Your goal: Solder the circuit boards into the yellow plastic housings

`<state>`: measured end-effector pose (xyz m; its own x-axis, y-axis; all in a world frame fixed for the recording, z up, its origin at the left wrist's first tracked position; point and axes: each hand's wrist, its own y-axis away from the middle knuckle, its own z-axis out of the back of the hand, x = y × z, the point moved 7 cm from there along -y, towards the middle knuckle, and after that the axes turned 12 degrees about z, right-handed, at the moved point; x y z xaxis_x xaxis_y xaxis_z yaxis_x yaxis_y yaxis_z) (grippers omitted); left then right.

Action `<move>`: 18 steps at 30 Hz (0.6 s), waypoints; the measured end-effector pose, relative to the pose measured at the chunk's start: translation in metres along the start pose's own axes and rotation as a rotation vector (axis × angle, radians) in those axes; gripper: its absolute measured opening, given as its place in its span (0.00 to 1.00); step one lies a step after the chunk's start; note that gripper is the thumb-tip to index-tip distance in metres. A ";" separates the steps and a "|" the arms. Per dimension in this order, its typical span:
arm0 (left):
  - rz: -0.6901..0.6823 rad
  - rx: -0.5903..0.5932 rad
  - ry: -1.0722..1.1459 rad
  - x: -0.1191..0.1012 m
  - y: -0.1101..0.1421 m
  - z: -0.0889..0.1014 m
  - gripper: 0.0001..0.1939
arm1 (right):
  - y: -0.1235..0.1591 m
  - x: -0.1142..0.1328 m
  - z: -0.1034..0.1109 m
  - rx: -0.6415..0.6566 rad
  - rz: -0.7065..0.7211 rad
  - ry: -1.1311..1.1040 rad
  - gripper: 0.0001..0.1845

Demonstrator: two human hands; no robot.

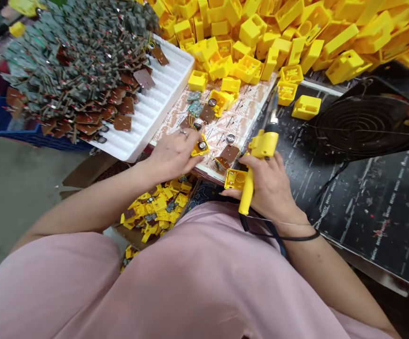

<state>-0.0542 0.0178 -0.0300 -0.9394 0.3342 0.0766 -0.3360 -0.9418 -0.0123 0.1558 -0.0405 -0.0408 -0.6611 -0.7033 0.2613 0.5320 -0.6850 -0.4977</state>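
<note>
black bench (360, 207) carries many yellow casings (250, 30), seemingly unfilled yet; left grip (176, 151) is closed around one casing (197, 151) with disc (202, 145) already inside, right grip (270, 183) around soldering gun (264, 144).

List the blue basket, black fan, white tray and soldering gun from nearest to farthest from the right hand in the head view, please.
1. Soldering gun, in the right hand.
2. Black fan, to the right.
3. White tray, to the left.
4. Blue basket, at the far left.

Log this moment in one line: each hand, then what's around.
left hand: at yellow housing | right hand: gripping yellow soldering gun, second yellow housing alongside | nearby: white tray, circuit boards, black fan
</note>
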 end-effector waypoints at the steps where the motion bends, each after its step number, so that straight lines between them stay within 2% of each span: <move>1: -0.027 0.000 0.000 -0.003 -0.002 0.001 0.23 | -0.004 0.001 -0.004 0.028 -0.003 0.013 0.33; 3: -0.077 0.020 -0.026 -0.005 -0.009 0.005 0.23 | -0.008 0.001 -0.007 0.052 0.002 0.017 0.29; 5: -0.091 0.052 -0.068 0.000 -0.019 0.011 0.24 | -0.008 -0.002 -0.003 0.047 0.009 0.021 0.29; 9: -0.022 0.113 -0.166 0.022 -0.042 0.021 0.26 | 0.006 -0.015 0.010 0.053 -0.007 0.045 0.29; 13: 0.049 0.102 -0.298 0.034 -0.051 0.034 0.21 | 0.027 -0.025 0.024 0.027 -0.005 -0.016 0.29; 15: 0.035 0.080 -0.293 0.025 -0.048 0.039 0.21 | 0.035 -0.025 0.031 0.007 0.018 -0.071 0.32; 16: -0.023 0.061 -0.257 0.013 -0.045 0.041 0.22 | 0.038 -0.025 0.035 -0.011 0.032 -0.102 0.34; 18: -0.255 0.046 -0.107 -0.024 -0.036 0.038 0.26 | 0.041 -0.025 0.043 -0.058 0.041 -0.169 0.38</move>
<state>-0.0173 0.0419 0.0070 -0.8115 0.5570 0.1765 -0.5548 -0.8293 0.0663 0.2171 -0.0597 -0.0319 -0.5388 -0.7556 0.3725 0.5220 -0.6465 -0.5564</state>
